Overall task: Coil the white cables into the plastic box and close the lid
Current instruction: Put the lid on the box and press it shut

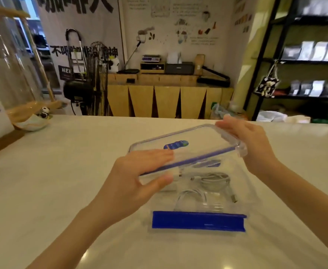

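Note:
A clear plastic box (242, 193) stands on the white table, with a blue latch flap (198, 220) along its near side. Inside it lie coiled white cables (213, 181). Above the box, tilted with its far edge higher, hangs the clear lid (198, 140), which has a blue seal and a blue sticker. My left hand (136, 181) grips the lid's near left corner, thumb below and fingers on top. My right hand (250, 136) holds the lid's far right end by its latch flap.
The white table (62, 171) stretches wide around the box. At its far left edge stand a small dish with a panda figure (43, 115) and a large glass jar (4, 65). A wooden counter and black shelves lie beyond the table.

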